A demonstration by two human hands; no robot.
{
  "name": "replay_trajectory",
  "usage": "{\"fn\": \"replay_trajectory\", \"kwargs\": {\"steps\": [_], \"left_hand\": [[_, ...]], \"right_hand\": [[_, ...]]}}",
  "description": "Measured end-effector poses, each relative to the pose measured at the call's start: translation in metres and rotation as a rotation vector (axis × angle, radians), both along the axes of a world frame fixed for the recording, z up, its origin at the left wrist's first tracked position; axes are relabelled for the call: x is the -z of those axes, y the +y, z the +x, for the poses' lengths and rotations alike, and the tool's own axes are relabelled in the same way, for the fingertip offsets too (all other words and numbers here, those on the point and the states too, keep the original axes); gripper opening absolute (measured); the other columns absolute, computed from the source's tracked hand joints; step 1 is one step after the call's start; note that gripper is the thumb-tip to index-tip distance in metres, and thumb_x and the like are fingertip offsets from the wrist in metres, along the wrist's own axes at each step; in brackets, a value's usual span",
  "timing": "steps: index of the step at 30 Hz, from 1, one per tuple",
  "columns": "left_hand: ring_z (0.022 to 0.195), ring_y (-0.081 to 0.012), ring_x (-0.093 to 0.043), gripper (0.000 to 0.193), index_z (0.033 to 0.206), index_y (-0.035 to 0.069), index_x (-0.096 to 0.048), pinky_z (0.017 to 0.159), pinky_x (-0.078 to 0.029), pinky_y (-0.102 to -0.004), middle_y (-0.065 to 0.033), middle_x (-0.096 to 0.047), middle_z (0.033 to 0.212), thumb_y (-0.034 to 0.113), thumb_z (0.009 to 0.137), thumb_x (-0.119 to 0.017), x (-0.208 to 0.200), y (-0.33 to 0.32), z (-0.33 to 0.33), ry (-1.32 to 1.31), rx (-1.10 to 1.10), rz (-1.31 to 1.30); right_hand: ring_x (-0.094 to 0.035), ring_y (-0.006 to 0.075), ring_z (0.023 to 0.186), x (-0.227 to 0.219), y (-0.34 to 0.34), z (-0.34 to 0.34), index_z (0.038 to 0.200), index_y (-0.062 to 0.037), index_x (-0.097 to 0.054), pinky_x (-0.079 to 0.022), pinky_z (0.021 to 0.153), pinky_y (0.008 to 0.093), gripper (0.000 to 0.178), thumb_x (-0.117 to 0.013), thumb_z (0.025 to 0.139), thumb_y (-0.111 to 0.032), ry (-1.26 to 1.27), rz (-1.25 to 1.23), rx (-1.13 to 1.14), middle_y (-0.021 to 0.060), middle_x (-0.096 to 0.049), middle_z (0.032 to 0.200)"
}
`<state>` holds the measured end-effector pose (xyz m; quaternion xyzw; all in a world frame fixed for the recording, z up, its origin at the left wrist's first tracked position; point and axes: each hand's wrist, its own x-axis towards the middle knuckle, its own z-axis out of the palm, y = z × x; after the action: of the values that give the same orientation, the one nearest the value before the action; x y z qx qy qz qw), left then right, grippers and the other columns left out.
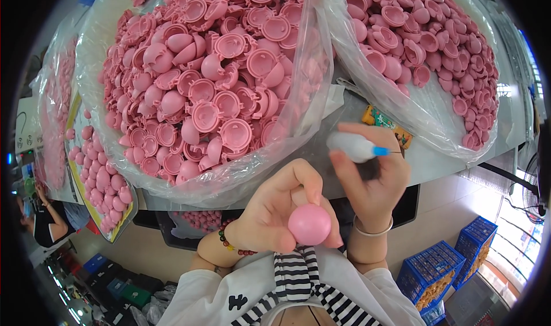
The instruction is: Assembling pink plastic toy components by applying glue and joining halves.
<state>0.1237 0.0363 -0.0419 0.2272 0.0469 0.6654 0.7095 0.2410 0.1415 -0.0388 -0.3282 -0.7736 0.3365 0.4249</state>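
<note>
Between the thumb and fingers of my left hand (274,211) sits a smooth pink plastic ball (309,224), held near my chest. My right hand (376,174), a little higher and to the right, is closed around a small white squeeze bottle (353,147). The bottle has a blue collar and a thin needle tip pointing right, away from the ball. Beyond my hands lies a big clear plastic bag (229,197) heaped with pink half-shells (205,116). Some shells show open hollow sides with small hinge tabs.
Another clear bag (425,128) of pink shells lies at the right. Pink balls (103,180) fill a yellow-edged tray at the left. A small colourful packet (385,121) rests on the grey table (447,164). Blue crates (430,268) stand lower right. Another person (49,223) is at far left.
</note>
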Motion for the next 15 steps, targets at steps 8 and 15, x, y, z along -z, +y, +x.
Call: {"fn": "replay_trajectory", "kwargs": {"steps": [8, 15], "left_hand": [[0.066, -0.0266, -0.059, 0.041, 0.092, 0.000, -0.058, 0.058, -0.047, -0.0320, -0.0177, -0.060, 0.073, 0.022, 0.063, -0.076, -0.013, -0.003, -0.006, 0.359, -0.218, -0.249], [0.066, -0.0276, -0.062, 0.017, 0.074, -0.003, -0.064, 0.061, -0.053, -0.0355, -0.0152, -0.062, 0.071, 0.009, 0.065, -0.074, -0.036, -0.035, -0.073, 1.042, -0.387, 0.357]], "right_hand": [[-0.060, 0.0180, 0.074, -0.002, -0.011, 0.013, 0.090, 0.0058, -0.053, -0.047, 0.067, 0.0262, 0.026, -0.066, 0.069, -0.003, 0.273, -0.262, 0.017, 0.0144, -0.062, 0.086], [-0.061, 0.0176, 0.073, -0.006, -0.013, 0.020, 0.093, 0.0073, -0.053, -0.046, 0.065, 0.0236, 0.033, -0.067, 0.071, -0.012, 0.229, -0.334, 0.054, 0.0133, -0.062, 0.081]]}}
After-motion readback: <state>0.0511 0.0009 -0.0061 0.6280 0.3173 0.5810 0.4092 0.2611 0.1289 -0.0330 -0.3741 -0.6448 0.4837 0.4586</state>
